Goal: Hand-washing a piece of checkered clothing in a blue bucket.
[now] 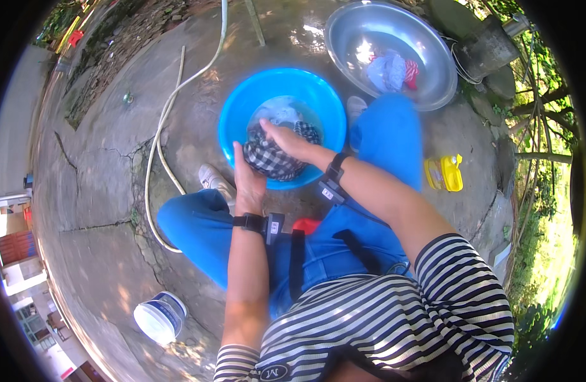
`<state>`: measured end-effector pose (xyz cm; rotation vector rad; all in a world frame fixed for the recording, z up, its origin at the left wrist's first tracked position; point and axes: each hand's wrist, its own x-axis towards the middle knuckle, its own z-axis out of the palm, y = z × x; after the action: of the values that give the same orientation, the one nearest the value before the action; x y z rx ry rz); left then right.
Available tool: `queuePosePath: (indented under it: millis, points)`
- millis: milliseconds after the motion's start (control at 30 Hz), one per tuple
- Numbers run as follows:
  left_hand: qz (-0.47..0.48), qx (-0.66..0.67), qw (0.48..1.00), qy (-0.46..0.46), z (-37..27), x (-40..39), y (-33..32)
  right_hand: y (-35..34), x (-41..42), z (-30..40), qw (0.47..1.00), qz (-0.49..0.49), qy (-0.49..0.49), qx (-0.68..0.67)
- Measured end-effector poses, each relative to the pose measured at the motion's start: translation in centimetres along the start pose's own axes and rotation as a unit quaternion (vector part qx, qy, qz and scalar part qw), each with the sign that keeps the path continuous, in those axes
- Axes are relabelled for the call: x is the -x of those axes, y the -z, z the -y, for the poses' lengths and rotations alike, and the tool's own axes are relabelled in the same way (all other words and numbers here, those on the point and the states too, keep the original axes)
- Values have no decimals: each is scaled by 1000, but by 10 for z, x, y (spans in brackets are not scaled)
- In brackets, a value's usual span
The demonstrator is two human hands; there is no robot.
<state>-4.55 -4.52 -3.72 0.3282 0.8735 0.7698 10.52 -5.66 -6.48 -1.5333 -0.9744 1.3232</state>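
Note:
A blue plastic basin [283, 79] holds water and a black-and-white checked cloth [269, 160], bunched up near its front left side. My left hand [249, 177] grips the cloth's left edge with the thumb raised; its fingers are hidden under the fabric. From the right, my right hand [287, 140] reaches over the basin and holds the top of the same cloth, fingers partly buried in it. Pale, foamy water or light fabric [281, 112] shows behind the cloth; I cannot tell which.
A large metal basin [436, 62] with wet clothes [391, 71] stands at the back right. A yellow plastic jug [444, 173] lies right of my knee. A pale hose [152, 176] curves over the cracked concrete on the left. A white bucket [160, 317] sits at the lower left.

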Motion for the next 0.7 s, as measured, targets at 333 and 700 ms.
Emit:
queuePosePath:
  millis: [333,700]
  points:
    - [-27,9,998,-60,-18,10,-10,27,13,42,947,81,26,-311]
    - [-23,11,999,-36,5,-12,12,-3,37,59,954,-81,255,134]
